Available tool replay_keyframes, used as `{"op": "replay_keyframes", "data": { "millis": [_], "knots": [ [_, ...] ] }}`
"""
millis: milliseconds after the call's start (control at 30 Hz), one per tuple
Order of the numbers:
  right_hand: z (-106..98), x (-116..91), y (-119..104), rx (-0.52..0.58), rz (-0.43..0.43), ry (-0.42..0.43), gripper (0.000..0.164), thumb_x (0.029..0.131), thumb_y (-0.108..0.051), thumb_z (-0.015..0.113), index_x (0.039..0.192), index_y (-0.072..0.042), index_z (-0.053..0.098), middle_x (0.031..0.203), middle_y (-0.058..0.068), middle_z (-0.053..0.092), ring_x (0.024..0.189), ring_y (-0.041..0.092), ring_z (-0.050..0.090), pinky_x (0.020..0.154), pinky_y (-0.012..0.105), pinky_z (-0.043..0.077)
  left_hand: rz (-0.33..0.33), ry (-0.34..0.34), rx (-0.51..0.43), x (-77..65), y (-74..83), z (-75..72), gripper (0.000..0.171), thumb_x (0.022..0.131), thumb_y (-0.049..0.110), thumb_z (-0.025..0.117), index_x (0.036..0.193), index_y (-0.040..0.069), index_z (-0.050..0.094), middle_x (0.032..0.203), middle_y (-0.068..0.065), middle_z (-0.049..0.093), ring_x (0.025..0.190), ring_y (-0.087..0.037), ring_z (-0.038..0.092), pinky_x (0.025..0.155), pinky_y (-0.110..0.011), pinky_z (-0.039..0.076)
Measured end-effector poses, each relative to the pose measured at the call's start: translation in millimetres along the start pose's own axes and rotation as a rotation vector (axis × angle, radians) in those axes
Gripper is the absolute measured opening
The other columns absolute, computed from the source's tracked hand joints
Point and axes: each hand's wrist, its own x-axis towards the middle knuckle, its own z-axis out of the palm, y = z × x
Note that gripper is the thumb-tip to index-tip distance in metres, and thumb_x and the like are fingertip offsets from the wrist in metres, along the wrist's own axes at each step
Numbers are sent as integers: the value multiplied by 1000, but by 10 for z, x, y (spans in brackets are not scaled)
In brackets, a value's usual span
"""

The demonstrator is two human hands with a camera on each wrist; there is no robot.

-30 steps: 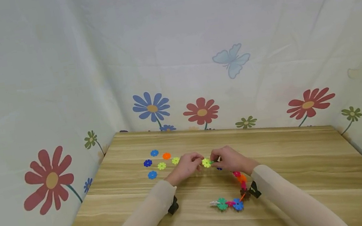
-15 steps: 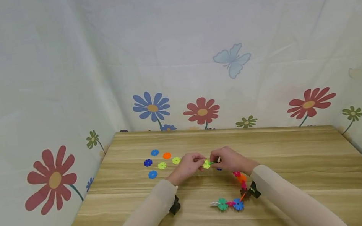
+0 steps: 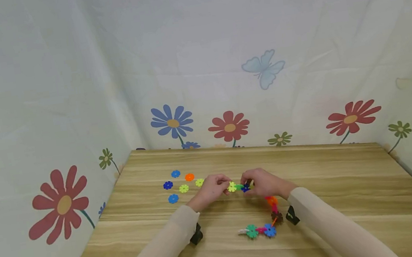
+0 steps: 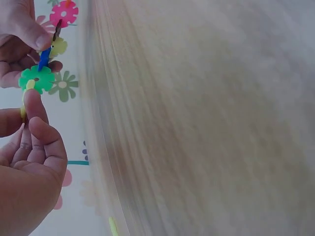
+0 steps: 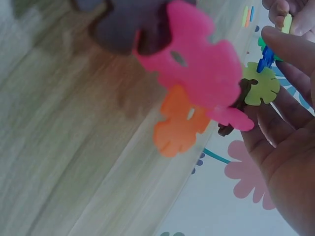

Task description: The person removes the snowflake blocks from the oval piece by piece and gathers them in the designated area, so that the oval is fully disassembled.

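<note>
Has nudged the yellow disc (image 3: 232, 186) slightly left since half a second ago, baring more of the green disc (image 3: 239, 187) and dark blue disc (image 3: 245, 187) beside it. Has drawn the near part of the chain of flower-shaped discs (image 3: 277, 217) slightly left and farther from the body too. Nearest, wears pale sleeves (image 3: 336, 224) with a black wrist device (image 3: 196, 235) at each cuff. Between the forearms, has the chain curving over the wood-grained counter (image 3: 335, 176) from a white end piece (image 3: 242, 232) through green, pink, blue, orange and brown, then up under the right wrist. Farther on, pinches the yellow disc between the thumb and fingers of the left hand (image 3: 213, 187), touching the green disc; cannot tell how deeply slotted. Grips the dark blue disc in the curled fingers of the right hand (image 3: 262, 182), with a yellow-green disc (image 5: 262, 84) next along the chain, against the palm side. Beyond the left hand, has six loose discs (image 3: 184, 188) spread flat: blue, dark blue, orange and yellow. Farthest, faces a pale curtain (image 3: 193, 38) printed with flowers (image 3: 173, 123) and a blue butterfly (image 3: 264, 70).
</note>
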Motion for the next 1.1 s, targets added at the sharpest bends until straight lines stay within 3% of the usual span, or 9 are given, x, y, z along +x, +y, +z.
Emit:
{"op": "replay_keyframes", "data": {
  "millis": [267,533,833,1100],
  "knots": [
    [6,32,5,-20,0,14,19,78,-14,78,94,-13,67,89,-7,64,84,14,61,80,33,51,14,-38,-7,23,8,-12,18,93,13,60,104,0,65,85,-5,64,76,-21,61,70,-32,52],
    [7,48,-2,-54,-31,-5,19,79,-13,77,96,-10,69,92,-5,66,83,14,61,80,31,51,-95,-72,-60,28,-4,-28,16,87,13,68,99,3,64,86,-4,62,78,-20,57,72,-30,51],
    [12,58,-13,-77,-36,-1,20,79,-14,77,97,-11,69,92,-5,66,81,11,60,80,30,51,-46,-18,-27,27,24,-20,11,84,3,69,94,-2,66,80,-5,61,70,-14,55,67,-32,51],
    [26,55,12,-97,-15,-6,18,80,-14,76,97,-11,69,93,-4,66,82,11,60,81,30,51,-92,29,15,6,83,-20,8,86,2,66,92,-1,63,76,-5,61,63,-14,50,56,-24,42]
  ]
}}
